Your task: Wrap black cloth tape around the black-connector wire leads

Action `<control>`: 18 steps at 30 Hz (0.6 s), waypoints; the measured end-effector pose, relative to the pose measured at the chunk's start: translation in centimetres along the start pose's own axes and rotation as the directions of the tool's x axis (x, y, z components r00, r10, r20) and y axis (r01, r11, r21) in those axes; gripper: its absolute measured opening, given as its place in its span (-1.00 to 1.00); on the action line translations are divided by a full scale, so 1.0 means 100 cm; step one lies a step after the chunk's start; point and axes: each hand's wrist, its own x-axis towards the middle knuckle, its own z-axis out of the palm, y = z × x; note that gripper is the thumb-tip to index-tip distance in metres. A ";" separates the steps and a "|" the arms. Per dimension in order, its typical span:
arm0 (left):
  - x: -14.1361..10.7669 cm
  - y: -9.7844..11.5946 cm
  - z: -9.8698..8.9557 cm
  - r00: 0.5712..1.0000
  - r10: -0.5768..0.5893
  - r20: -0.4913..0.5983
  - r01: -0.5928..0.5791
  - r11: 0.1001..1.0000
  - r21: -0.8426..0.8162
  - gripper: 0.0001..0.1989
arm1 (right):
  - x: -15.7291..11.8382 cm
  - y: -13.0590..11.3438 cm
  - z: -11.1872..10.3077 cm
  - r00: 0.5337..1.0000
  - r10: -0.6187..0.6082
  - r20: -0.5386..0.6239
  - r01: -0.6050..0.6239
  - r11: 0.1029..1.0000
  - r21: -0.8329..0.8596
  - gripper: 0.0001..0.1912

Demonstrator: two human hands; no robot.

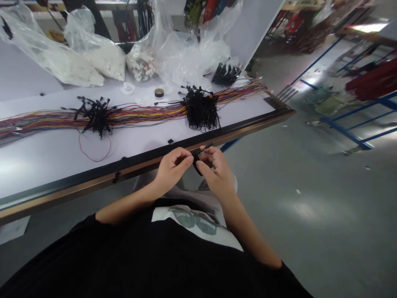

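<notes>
At the table's front edge, my left hand (175, 164) and my right hand (217, 169) come together over my lap. My left thumb and forefinger pinch the near end of something small and dark. The curled fingers of my right hand are closed on a black looped piece (197, 167), its kind not clear. A thin dark tip (208, 145) sticks out above the right fingers. Beyond my hands, a dense bunch of black connectors and leads (201, 109) lies on a long bundle of coloured wires (149, 114).
A second cluster of black connectors (94, 116) lies farther left on the wires. Behind stand clear bags of white parts (105, 58), a bag of black parts (226, 74) and a tape roll (159, 92). Blue-framed racks (350, 130) stand to the right.
</notes>
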 end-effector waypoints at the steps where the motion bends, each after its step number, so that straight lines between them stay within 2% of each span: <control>1: 0.000 0.000 0.000 1.000 -0.006 0.001 0.006 1.000 -0.012 -0.86 | 0.000 0.000 0.000 1.000 0.002 -0.003 -0.002 1.000 -0.027 -0.67; 6: 0.001 -0.003 0.001 0.998 -0.061 -0.006 0.060 0.996 -0.071 -0.85 | -0.001 0.001 -0.001 0.997 -0.080 -0.007 0.078 0.985 -0.152 -0.66; 8: 0.001 -0.003 0.003 0.995 -0.104 -0.009 0.102 0.987 -0.122 -0.86 | -0.001 0.002 -0.001 0.987 -0.161 0.007 0.158 0.956 -0.248 -0.67; 10: 0.002 -0.002 0.004 0.986 -0.169 -0.008 0.164 0.966 -0.199 -0.87 | -0.001 0.002 -0.001 0.958 -0.284 0.034 0.274 0.878 -0.392 -0.70; 13: 0.005 -0.002 0.005 0.956 -0.290 0.042 0.287 0.898 -0.333 -0.87 | -0.002 0.002 -0.001 0.853 -0.519 0.063 0.440 0.647 -0.623 -0.74; 15: 0.007 -0.004 0.005 0.918 -0.369 0.145 0.395 0.821 -0.413 -0.86 | -0.003 0.001 -0.001 0.767 -0.638 0.070 0.484 0.503 -0.716 -0.74; 16: 0.009 -0.006 0.004 0.891 -0.399 0.215 0.453 0.773 -0.444 -0.85 | -0.003 0.002 -0.001 0.732 -0.677 0.071 0.494 0.457 -0.740 -0.74; 18: 0.012 -0.012 0.001 0.828 -0.431 0.359 0.560 0.670 -0.487 -0.84 | -0.002 0.004 0.000 0.679 -0.732 0.057 0.515 0.420 -0.748 -0.74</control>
